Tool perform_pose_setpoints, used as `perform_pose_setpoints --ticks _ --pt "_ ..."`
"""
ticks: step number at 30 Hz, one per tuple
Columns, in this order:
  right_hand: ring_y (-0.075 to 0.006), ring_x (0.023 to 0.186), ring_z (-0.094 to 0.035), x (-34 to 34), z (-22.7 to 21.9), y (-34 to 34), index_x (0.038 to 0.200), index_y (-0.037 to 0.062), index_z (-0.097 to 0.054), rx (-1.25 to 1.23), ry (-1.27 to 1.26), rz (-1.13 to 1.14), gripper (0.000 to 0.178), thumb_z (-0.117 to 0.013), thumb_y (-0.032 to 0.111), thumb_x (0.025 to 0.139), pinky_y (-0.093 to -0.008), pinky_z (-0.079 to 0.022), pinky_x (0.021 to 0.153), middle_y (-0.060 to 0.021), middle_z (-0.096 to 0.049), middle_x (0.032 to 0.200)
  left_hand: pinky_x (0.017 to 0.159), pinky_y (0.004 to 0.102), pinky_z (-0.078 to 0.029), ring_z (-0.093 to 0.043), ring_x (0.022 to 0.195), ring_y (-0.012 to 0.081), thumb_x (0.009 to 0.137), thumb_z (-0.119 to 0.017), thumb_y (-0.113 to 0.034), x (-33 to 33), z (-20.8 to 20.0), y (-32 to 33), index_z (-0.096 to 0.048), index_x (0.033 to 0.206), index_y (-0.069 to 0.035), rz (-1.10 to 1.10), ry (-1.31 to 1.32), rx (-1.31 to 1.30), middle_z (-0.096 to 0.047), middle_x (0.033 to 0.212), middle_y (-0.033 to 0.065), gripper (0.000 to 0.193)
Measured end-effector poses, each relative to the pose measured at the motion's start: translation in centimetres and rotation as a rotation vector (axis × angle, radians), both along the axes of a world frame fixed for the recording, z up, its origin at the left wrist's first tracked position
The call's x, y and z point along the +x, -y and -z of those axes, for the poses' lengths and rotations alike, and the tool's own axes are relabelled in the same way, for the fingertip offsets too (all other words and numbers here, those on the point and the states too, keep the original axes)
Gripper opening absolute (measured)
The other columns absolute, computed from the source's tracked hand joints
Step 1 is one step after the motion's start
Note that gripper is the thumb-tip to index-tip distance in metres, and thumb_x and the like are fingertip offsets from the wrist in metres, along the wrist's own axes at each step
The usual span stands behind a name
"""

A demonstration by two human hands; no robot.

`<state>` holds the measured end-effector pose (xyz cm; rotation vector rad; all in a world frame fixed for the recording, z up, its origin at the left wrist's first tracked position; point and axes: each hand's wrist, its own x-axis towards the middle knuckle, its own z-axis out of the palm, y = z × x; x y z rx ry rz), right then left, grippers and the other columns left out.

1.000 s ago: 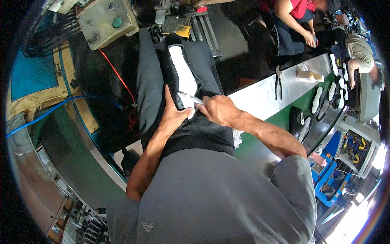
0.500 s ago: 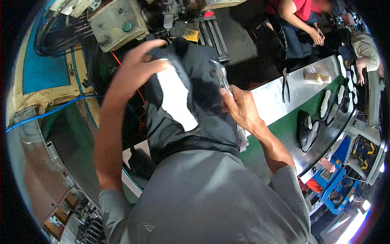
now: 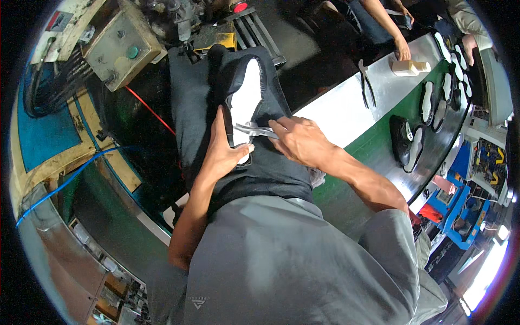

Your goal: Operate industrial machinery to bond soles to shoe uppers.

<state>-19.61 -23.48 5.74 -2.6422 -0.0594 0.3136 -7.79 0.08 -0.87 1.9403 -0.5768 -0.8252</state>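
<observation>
A black shoe upper [image 3: 250, 89] with a white underside lies bottom-up across my lap, toe end away from me. My left hand [image 3: 222, 154] is closed round its near end, thumb on the white underside. In my right hand [image 3: 306, 140] is a pair of metal pliers [image 3: 261, 130]. Their jaws rest over the shoe's near half, close to my left fingers. Whether the jaws pinch the black edge I cannot tell.
To my right runs a metal-edged bench [image 3: 338, 108] with a green surface. On it are another pair of pliers [image 3: 367, 86], a pale bottle [image 3: 409, 67], a black shoe [image 3: 401, 141] and several white-bottomed shoe pieces [image 3: 428, 103]. Another person's hand [image 3: 402, 49] is near the bottle. A control box [image 3: 122, 49] stands front left.
My left hand has come down from the shoe's far end to grip its near end. The pliers have moved left onto the shoe. The other person's hand has come to the bench.
</observation>
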Motion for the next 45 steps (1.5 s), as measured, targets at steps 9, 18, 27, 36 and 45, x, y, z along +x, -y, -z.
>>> perform_pose_setpoints --ticks 9,18,27,36,45 --pt "-0.0376 0.073 -0.074 0.6 4.5 0.5 0.100 0.0034 -0.061 -0.065 0.069 -0.150 0.037 -0.060 0.040 0.110 -0.0523 -0.058 0.063 -0.0164 -0.068 0.095 0.128 0.0461 -0.036 -0.043 0.155 0.0453 0.082 -0.091 -0.020 0.4 -0.5 -0.7 -0.022 0.171 0.002 -0.039 0.050 0.090 -0.037 0.169 0.0317 0.114" --pt "-0.0468 0.075 -0.071 -0.5 4.0 1.4 0.101 -0.0011 -0.064 0.107 -0.066 -0.095 0.034 -0.061 0.032 0.110 -0.0564 -0.056 0.068 -0.0227 -0.069 0.085 0.133 0.0420 -0.023 -0.025 0.165 0.0362 0.114 -0.058 -0.030 1.0 0.9 -0.3 -0.022 0.173 -0.003 -0.140 -0.360 -0.251 -0.026 0.178 0.0226 0.074" --pt "-0.0414 0.069 -0.070 3.5 0.6 -1.0 0.116 -0.0018 -0.069 0.018 0.040 -0.064 0.030 -0.068 0.026 0.106 -0.0492 -0.057 0.062 -0.0208 -0.070 0.086 0.130 0.0475 -0.030 -0.034 0.158 0.0462 0.104 -0.070 -0.012 0.5 1.6 0.6 -0.020 0.171 0.000 -0.022 0.159 -0.099 -0.031 0.170 0.0328 0.085" --pt "-0.0459 0.075 -0.070 2.3 0.9 1.4 0.114 -0.0022 -0.068 0.166 0.016 0.098 0.029 -0.063 0.026 0.108 -0.0529 -0.057 0.068 -0.0231 -0.069 0.084 0.126 0.0508 -0.034 -0.041 0.151 0.0510 0.095 -0.082 -0.017 0.6 0.5 2.2 -0.031 0.162 0.006 -0.041 0.184 -0.037 -0.041 0.160 0.0368 0.088" --pt "-0.0452 0.070 -0.068 1.0 3.4 2.2 0.093 -0.0027 -0.062 0.098 -0.045 0.131 0.034 -0.064 0.027 0.109 -0.0526 -0.055 0.063 -0.0241 -0.065 0.078 0.130 0.0445 -0.029 -0.037 0.159 0.0394 0.106 -0.070 -0.032 3.2 0.8 2.9 -0.026 0.171 0.000 -0.004 -0.110 -0.141 -0.037 0.171 0.0273 0.084"
